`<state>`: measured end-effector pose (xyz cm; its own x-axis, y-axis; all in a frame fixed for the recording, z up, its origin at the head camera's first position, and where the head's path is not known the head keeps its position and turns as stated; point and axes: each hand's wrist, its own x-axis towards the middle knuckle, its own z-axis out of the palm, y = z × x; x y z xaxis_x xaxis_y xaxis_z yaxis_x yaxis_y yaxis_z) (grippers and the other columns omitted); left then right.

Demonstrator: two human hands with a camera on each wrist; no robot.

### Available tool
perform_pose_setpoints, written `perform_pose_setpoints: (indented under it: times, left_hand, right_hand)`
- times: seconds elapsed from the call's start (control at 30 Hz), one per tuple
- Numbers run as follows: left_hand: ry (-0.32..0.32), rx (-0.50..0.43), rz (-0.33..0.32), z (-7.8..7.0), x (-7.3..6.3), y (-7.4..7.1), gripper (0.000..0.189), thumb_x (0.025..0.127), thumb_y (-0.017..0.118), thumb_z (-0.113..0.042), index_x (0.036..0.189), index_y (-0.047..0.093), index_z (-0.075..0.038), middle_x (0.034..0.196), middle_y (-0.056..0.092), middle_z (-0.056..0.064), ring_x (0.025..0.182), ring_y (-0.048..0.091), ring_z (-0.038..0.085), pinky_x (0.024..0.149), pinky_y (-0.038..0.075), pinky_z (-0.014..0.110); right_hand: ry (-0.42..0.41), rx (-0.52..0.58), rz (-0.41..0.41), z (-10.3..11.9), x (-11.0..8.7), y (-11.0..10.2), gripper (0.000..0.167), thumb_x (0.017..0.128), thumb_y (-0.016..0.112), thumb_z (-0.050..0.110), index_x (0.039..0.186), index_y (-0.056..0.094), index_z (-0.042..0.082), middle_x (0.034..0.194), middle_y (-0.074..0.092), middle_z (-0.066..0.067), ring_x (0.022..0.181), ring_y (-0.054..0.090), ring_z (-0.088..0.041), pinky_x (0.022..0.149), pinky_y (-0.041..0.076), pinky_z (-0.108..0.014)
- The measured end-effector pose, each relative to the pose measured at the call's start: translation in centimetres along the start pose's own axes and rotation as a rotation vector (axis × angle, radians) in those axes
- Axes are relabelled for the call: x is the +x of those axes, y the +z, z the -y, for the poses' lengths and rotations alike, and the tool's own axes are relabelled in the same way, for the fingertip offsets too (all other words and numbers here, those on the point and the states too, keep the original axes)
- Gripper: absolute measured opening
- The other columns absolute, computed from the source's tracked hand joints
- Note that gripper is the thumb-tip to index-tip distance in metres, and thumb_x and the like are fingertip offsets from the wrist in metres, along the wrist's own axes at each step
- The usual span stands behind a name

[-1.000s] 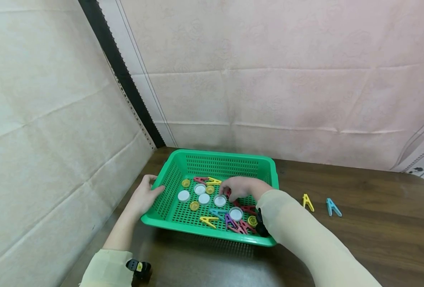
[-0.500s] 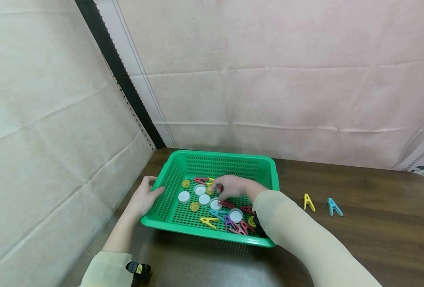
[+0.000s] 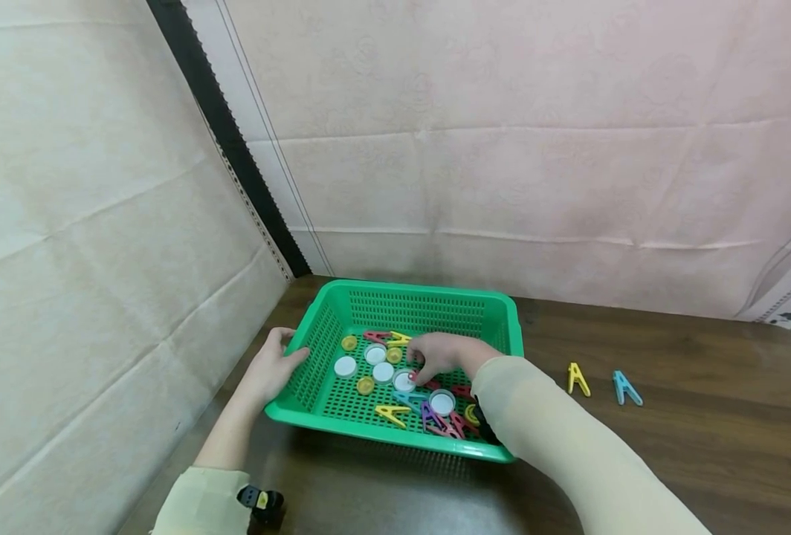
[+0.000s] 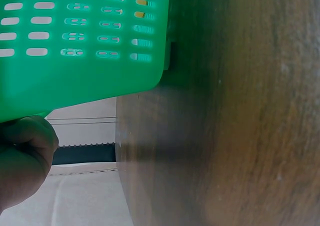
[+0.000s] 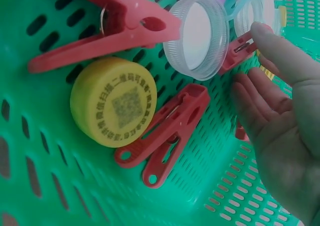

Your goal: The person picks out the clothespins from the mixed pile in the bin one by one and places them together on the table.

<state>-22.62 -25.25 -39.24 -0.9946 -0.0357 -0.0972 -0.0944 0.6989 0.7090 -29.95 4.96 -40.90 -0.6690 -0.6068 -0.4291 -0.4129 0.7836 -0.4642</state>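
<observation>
The left hand (image 3: pixel 271 369) grips the left rim of a green basket (image 3: pixel 422 287) on the tabletop (image 3: pixel 703 431). Inside it, the right hand (image 3: pixel 438 351) bends its fingers, thumb at a red clothespin (image 5: pixel 231 60) (whether it is gripped, I cannot tell) near white caps (image 3: pixel 345 366). Well right lie a yellow clothespin (image 3: pixel 578 379) and a blue clothespin (image 3: pixel 627 388).

Diffuse light leaves a soft shadow under the basket (image 3: pixel 422 312); the left-wrist view is dim.

The green basket (image 3: pixel 369 430) is open above, but a sleeve (image 3: pixel 563 442) crosses its right rim (image 3: pixel 517 334).
</observation>
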Motion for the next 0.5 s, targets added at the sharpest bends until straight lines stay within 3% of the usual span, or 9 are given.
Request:
perform_pose_setpoints:
  times: [0.2,0.5]
  left_hand:
    - [-0.004,0.003,0.000,0.04,-0.01,0.00,0.053,0.095,0.052,-0.035,0.134,0.032,-0.005,0.108,0.052,0.016,0.087,0.054,0.024,0.069,0.045,0.036]
    - [0.002,-0.015,0.003,0.12,0.02,0.03,0.053,0.095,0.052,-0.034,0.134,0.032,-0.005,0.107,0.053,0.016,0.084,0.056,0.023,0.068,0.046,0.035]
  right_hand:
    - [-0.012,-0.023,0.010,0.22,0.35,0.26,0.029,0.085,0.070,0.027,0.110,0.059,0.019,0.095,0.056,0.004,0.085,0.053,-0.013,0.076,0.044,-0.034]
    - [-0.029,-0.011,0.015,0.50,0.16,0.31,0.027,0.084,0.071,0.025,0.107,0.058,0.019,0.098,0.056,0.004,0.086,0.053,-0.013,0.075,0.044,-0.034]
